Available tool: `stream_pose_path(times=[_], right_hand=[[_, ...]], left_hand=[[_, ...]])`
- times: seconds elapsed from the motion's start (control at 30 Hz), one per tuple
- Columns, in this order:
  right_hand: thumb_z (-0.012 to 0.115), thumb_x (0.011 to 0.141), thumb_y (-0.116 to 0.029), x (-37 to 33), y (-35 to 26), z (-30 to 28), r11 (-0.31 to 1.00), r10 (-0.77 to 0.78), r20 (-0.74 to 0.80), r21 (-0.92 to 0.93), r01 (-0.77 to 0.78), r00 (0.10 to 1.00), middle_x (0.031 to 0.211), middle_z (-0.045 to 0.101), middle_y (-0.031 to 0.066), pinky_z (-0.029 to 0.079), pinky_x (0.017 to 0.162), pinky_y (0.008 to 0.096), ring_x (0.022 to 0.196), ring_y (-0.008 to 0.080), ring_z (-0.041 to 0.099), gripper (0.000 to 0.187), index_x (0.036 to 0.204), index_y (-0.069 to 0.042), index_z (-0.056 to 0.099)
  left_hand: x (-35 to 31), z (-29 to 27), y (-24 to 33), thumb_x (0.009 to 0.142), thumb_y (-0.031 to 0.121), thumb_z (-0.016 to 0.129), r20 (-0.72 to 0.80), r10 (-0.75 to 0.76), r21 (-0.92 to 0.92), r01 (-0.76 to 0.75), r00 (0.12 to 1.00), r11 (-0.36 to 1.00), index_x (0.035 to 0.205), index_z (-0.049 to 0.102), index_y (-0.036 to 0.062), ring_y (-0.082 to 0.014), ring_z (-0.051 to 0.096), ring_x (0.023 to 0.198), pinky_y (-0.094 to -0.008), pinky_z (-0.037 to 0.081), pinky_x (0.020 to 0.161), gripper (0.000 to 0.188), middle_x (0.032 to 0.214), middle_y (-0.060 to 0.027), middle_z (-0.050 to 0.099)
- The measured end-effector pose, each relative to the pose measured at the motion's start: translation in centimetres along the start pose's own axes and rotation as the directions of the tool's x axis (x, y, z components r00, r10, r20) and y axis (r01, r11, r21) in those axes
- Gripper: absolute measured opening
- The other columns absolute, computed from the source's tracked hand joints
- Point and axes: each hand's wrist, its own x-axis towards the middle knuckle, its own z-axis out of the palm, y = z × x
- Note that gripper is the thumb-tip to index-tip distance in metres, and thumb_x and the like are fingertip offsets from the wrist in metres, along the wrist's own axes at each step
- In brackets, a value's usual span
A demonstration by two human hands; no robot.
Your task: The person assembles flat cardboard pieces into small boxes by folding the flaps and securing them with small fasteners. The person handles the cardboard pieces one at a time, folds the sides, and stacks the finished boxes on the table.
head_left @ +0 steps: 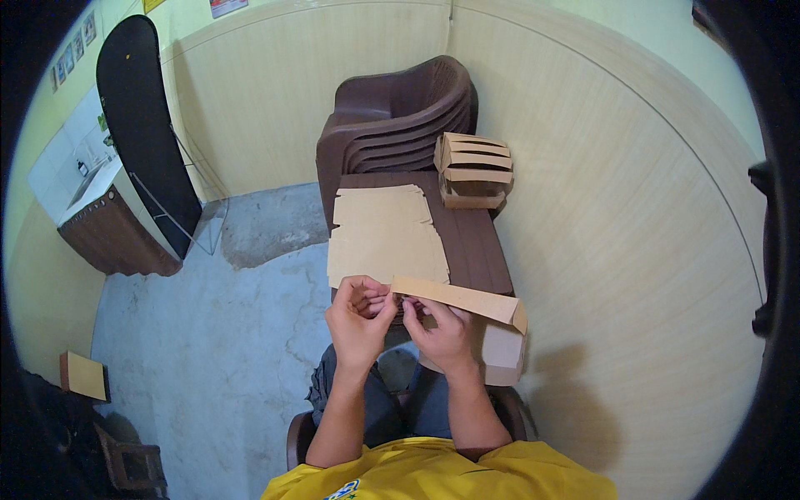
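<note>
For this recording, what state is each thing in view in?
Cardboard box: partly folded
Left hand: thumb and fingers pinched at the box's left end
Right hand: fingers bent against the box, grip unclear
Brown table: partly covered
Flat cardboard: unfolded, lying on the table
Folded boxes: shaped, piled up
Brown chairs: stacked
Long black board: standing on end
Brown curtain: hanging closed

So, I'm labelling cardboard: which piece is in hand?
The partly folded piece held in the left hand and right hand; the flat cardboard lies on the brown table, the folded stack at its far right.
</note>
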Motion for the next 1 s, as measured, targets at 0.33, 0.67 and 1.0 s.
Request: stream_pose_path(times=[0.33, 0.67, 1.0], right_hand=[[0.08, 0.091, -0.008, -1.0, 0.7, 0.9, 0.995, 0.099, 0.056, -0.03, -0.097, 0.994, 0.104, 0.079, 0.0165, 0.06, 0.084, 0.044, 0.093, 0.034, 0.077, 0.024, 0.114, -0.005, 0.079], [0.08, 0.094, -0.006, -1.4, 1.3, 1.7, 0.996, 0.085, -0.078, -0.022, -0.087, 0.993, 0.094, 0.079, 0.013, 0.059, 0.07, 0.0338, 0.077, 0.0219, 0.076, 0.017, 0.11, -0.001, 0.079], [0.076, 0.096, -0.005, -1.8, 1.8, 2.0, 0.99, 0.135, -0.09, -0.015, -0.137, 0.987, 0.091, 0.078, 0.0119, 0.059, 0.07, 0.0323, 0.077, 0.0181, 0.075, 0.015, 0.11, 0.001, 0.076]], left_hand=[[-0.4, 0.0, -1.6, 0.094, -0.008, 0.076, -0.02, -0.003, -0.068, 0.002, 1.0, 0.998, 0.114, 0.06, 0.0004, -0.0128, 0.071, 0.102, -0.0267, 0.061, 0.09, 0.027, 0.108, -0.0101, 0.073], [-1.3, 0.8, -2.5, 0.099, -0.004, 0.073, 0.036, 0.088, -0.025, -0.087, 0.995, 0.996, 0.124, 0.068, -0.0017, -0.0196, 0.073, 0.108, -0.0344, 0.061, 0.093, 0.026, 0.116, -0.012, 0.074], [-1.6, 1.0, -2.6, 0.089, -0.008, 0.076, 0.115, 0.593, 0.432, -0.577, 0.797, 0.693, 0.115, 0.074, -0.0026, -0.0318, 0.076, 0.101, -0.0382, 0.06, 0.089, 0.027, 0.11, -0.0191, 0.076]])
